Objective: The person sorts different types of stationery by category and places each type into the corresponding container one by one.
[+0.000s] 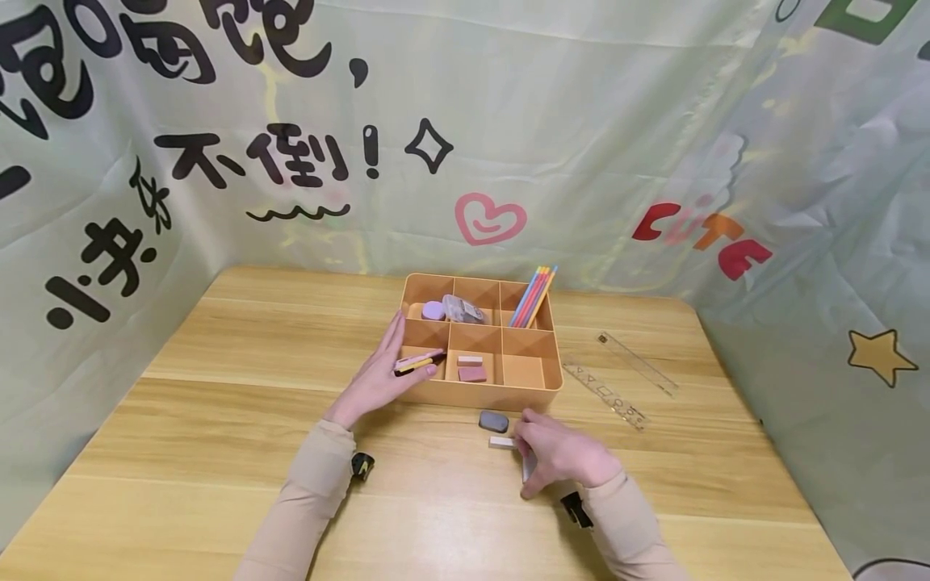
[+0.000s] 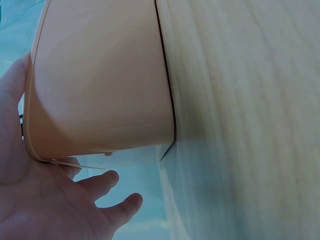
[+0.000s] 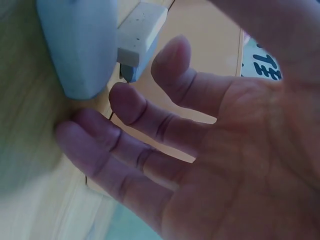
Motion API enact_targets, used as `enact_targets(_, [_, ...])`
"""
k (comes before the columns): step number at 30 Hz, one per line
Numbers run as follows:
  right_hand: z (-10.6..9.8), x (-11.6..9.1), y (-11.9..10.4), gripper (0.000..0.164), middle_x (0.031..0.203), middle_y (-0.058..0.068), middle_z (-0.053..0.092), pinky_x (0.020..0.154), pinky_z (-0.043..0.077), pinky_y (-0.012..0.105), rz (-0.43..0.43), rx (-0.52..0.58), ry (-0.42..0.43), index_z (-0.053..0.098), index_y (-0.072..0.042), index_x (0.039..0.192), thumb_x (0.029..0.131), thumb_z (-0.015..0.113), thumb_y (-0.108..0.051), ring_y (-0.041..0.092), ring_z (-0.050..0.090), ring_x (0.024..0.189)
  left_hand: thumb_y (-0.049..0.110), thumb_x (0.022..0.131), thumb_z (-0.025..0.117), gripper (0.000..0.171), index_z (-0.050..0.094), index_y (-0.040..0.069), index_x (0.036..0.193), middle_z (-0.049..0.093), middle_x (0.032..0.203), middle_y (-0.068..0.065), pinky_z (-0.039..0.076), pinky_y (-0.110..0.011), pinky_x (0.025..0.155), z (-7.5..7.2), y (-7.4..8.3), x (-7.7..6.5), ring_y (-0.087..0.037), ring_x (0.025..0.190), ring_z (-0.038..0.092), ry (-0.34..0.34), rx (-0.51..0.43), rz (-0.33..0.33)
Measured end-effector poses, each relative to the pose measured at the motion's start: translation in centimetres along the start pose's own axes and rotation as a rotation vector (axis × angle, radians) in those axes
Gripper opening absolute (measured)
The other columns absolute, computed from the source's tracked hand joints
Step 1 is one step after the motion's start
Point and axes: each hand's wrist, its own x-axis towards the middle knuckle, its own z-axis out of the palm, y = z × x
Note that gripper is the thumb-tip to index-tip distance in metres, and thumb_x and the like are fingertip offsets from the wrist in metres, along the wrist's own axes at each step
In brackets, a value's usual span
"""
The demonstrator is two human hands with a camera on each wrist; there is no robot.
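Note:
My left hand [image 1: 378, 375] lies with extended fingers against the front left corner of a tan compartment box [image 1: 479, 395]; the left wrist view shows the box wall [image 2: 100, 75] beside the spread fingers. Over the table, my right hand [image 1: 563, 452] reaches around a pale block-shaped eraser [image 1: 529, 466], partly hidden in the head view. In the right wrist view that pale block [image 3: 80, 50] stands by the loosely bent fingertips. Near this hand lie a small white block [image 1: 501, 443] and a grey rounded eraser [image 1: 494, 421].
The box holds pens [image 1: 417, 363], pinkish erasers [image 1: 472, 374], a purple round item [image 1: 433, 311], a clear plastic case [image 1: 462, 309] and coloured pencils [image 1: 534, 298]. Two clear rulers [image 1: 606, 395] lie right of the box. Printed cloth [image 1: 581, 121] hangs behind the table.

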Motion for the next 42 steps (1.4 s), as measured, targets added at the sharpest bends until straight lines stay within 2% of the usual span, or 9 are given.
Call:
enact_targets(8, [0.1, 0.1, -0.2, 0.046, 0.089, -0.004, 0.045, 0.064, 0.04, 0.022, -0.007, -0.026, 0.008, 0.051, -0.015, 0.077, 0.056, 0.092, -0.01, 0.011, 0.043, 0.078, 0.057, 0.091, 0.066, 0.108, -0.012, 0.028, 0.161, -0.015, 0.17, 0.009, 0.017, -0.064, 0.124, 0.1, -0.1, 0.0, -0.039, 0.154, 0.023, 0.002, -0.007, -0.003])
enact_targets(15, [0.1, 0.1, 0.0, 0.044, 0.085, -0.006, 0.045, 0.065, 0.039, 0.021, -0.028, -0.041, 0.009, 0.051, -0.016, 0.078, 0.058, 0.09, -0.009, 0.01, 0.041, 0.077, 0.057, 0.091, 0.066, 0.108, -0.012, 0.03, 0.16, -0.015, 0.17, 0.01, 0.017, -0.064, 0.123, 0.1, -0.2, 0.0, -0.04, 0.154, 0.023, 0.007, -0.007, 0.0])
enact_targets(23, [-0.1, 0.2, 0.3, 0.04, 0.08, -0.005, 0.048, 0.062, 0.039, 0.02, -0.039, 0.003, -0.019, 0.054, -0.014, 0.08, 0.06, 0.088, -0.008, 0.009, 0.043, 0.074, 0.057, 0.091, 0.066, 0.109, -0.011, 0.026, 0.161, -0.016, 0.17, 0.008, 0.018, -0.062, 0.124, 0.1, -0.2, 0.0, -0.04, 0.153, 0.025, 0.001, 0.004, -0.005])
enact_targets(31, [-0.5, 0.4, 0.8, 0.039, 0.078, -0.006, 0.049, 0.059, 0.039, 0.018, -0.087, 0.027, -0.019, 0.053, -0.015, 0.081, 0.062, 0.086, -0.009, 0.007, 0.043, 0.071, 0.058, 0.091, 0.066, 0.109, -0.011, 0.027, 0.161, -0.016, 0.17, 0.009, 0.018, -0.063, 0.124, 0.2, -0.3, 0.1, -0.04, 0.152, 0.027, 0.002, -0.003, -0.006])
enact_targets(34, [-0.6, 0.4, 1.0, 0.038, 0.077, -0.005, 0.049, 0.059, 0.039, 0.018, -0.095, 0.052, -0.023, 0.053, -0.015, 0.081, 0.063, 0.086, -0.009, 0.006, 0.043, 0.07, 0.058, 0.091, 0.066, 0.109, -0.011, 0.028, 0.161, -0.016, 0.17, 0.009, 0.017, -0.063, 0.124, 0.2, -0.3, 0.1, -0.04, 0.152, 0.026, 0.003, -0.004, -0.005])
enact_targets(42, [-1.4, 0.1, 1.6, 0.033, 0.078, -0.004, 0.052, 0.061, 0.042, 0.017, -0.159, 0.124, 0.004, 0.052, -0.013, 0.081, 0.064, 0.079, -0.004, 0.007, 0.046, 0.071, 0.058, 0.091, 0.065, 0.109, -0.011, 0.026, 0.161, -0.016, 0.17, 0.007, 0.016, -0.063, 0.124, 0.2, -0.2, 0.1, -0.037, 0.157, 0.012, 0.008, 0.001, 0.005])
